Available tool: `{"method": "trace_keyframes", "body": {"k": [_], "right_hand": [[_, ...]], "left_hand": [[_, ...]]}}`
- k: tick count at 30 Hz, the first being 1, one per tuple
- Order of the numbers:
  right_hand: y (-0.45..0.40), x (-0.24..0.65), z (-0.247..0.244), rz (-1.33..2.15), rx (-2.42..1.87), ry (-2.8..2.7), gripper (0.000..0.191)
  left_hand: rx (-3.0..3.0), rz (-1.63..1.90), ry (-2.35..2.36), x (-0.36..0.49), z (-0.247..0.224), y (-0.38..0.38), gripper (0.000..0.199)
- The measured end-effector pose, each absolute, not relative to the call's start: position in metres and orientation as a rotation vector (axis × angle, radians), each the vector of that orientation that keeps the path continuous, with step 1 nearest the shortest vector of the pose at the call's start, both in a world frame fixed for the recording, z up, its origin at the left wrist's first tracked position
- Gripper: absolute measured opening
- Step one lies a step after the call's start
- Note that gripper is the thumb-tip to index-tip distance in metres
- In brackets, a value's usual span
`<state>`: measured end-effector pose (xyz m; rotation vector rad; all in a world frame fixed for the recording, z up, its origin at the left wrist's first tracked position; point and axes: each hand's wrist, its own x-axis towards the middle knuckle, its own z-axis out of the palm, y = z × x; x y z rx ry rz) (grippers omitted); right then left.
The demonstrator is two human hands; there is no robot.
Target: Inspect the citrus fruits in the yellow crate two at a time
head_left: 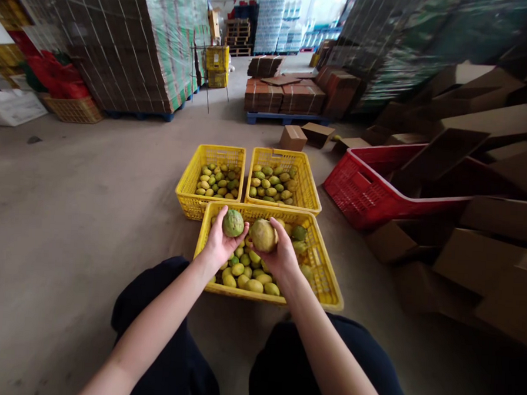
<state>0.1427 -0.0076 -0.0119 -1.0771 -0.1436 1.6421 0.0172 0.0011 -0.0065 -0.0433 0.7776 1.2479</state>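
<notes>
Both hands are raised over the near yellow crate, each with one fruit in it. Cupped in my left hand is a round green fruit with dark blemishes. My right hand grips a larger, dull yellow fruit by its right side. The two fruits are close together but apart. Beneath them the crate holds many smaller oval yellow-green fruits, with a few larger dark green ones at its right. My hands and forearms hide part of this pile.
Beyond the near crate stand a left yellow crate and a right yellow crate, both holding similar fruits. To the right is a red crate among cardboard boxes. Flattened cartons are stacked on a blue pallet farther back.
</notes>
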Motion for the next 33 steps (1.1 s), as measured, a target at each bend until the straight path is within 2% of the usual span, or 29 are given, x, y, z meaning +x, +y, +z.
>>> {"method": "trace_keyframes", "body": {"k": [3, 8, 13, 15, 19, 24, 26, 30, 33], "right_hand": [[-0.01, 0.143, -0.01, 1.684, -1.029, -0.193, 0.014], [-0.01, 0.146, -0.008, 1.706, -0.946, -0.142, 0.013], [-0.007, 0.144, -0.01, 1.724, -0.993, -0.053, 0.024], [-0.006, 0.142, -0.011, 1.68, -1.01, -0.079, 0.023], [-0.006, 0.14, -0.012, 1.615, -1.022, -0.157, 0.01], [-0.007, 0.144, -0.01, 1.671, -1.024, -0.194, 0.014], [-0.006, 0.145, -0.011, 1.722, -1.063, -0.176, 0.021], [-0.005, 0.145, -0.014, 1.813, -1.119, -0.142, 0.034], [-0.006, 0.144, -0.015, 1.734, -1.145, -0.128, 0.026]], "left_hand": [[-0.038, 1.26, 0.753, 0.015, -0.004, 0.0, 0.019], [-0.038, 1.187, 0.642, 0.014, -0.011, 0.001, 0.03], [-0.044, 1.185, 0.693, 0.017, -0.011, 0.003, 0.037], [-0.068, 1.217, 0.706, 0.017, -0.007, 0.002, 0.033], [-0.091, 1.278, 0.773, 0.015, -0.001, 0.0, 0.016], [-0.056, 1.221, 0.679, 0.012, -0.006, 0.001, 0.032], [-0.042, 1.178, 0.637, 0.011, -0.007, 0.001, 0.037], [-0.041, 1.171, 0.658, 0.01, -0.007, 0.001, 0.034], [-0.063, 1.208, 0.682, 0.012, -0.005, 0.002, 0.031]]}}
